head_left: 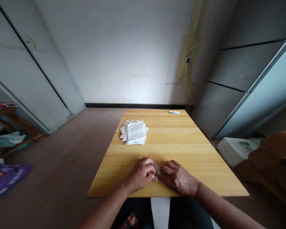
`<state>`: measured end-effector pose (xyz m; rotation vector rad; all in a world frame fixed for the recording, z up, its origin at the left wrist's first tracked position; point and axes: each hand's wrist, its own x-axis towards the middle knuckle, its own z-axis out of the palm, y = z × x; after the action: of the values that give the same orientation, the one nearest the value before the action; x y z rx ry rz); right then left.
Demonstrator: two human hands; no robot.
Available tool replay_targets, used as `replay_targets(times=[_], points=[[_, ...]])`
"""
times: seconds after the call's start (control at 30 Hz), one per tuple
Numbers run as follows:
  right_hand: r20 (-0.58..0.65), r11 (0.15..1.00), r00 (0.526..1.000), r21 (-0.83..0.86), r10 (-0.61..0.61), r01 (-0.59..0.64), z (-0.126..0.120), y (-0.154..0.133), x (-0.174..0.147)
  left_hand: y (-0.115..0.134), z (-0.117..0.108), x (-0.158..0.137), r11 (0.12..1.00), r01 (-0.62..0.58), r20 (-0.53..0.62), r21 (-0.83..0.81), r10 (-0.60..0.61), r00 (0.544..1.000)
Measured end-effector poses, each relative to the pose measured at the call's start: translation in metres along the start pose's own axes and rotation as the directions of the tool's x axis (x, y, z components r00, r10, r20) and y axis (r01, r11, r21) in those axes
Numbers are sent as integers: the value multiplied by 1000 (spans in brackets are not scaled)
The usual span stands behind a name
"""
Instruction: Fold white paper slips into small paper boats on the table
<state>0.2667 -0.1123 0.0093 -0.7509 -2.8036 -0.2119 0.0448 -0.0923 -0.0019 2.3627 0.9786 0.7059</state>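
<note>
Near the front edge of the wooden table, a small piece of folded paper lies between my two hands, partly hidden by the fingers. My left hand is closed on its left side, thumb and fingers pinching the paper. From the right, my right hand has its curled fingers pressed on the paper against the tabletop. A stack of printed paper sheets sits farther back on the left, its sheets turned at different angles. At the far edge stands a small folded paper boat.
A white wall lies behind the table, with a grey cabinet on the right. A white box and a wooden chair-like piece stand to the right. On the left floor is a purple bag beside a wooden shelf.
</note>
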Motion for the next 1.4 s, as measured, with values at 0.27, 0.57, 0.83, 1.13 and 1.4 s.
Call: replay_targets(times=[0.27,0.57,0.83,1.13,1.4], points=[[1,999,999,24,-35,35,0,1,-2,1,0,1,999,33,25,9,-33,999],[2,999,1000,51,-19,19,-5,-3,-4,3,4,0,998,16,-13,61,-15,1000],[-13,993,1000,113,24,-22,-2,-3,-9,3,10,-2,996,30,-60,86,-25,998],[-3,991,1000,136,9,-8,-7,-6,-6,3,13,-3,992,39,-84,116,-29,996],[-35,997,999,81,16,-13,-2,-7,-6,5,12,-3,991,56,-90,123,-45,995]])
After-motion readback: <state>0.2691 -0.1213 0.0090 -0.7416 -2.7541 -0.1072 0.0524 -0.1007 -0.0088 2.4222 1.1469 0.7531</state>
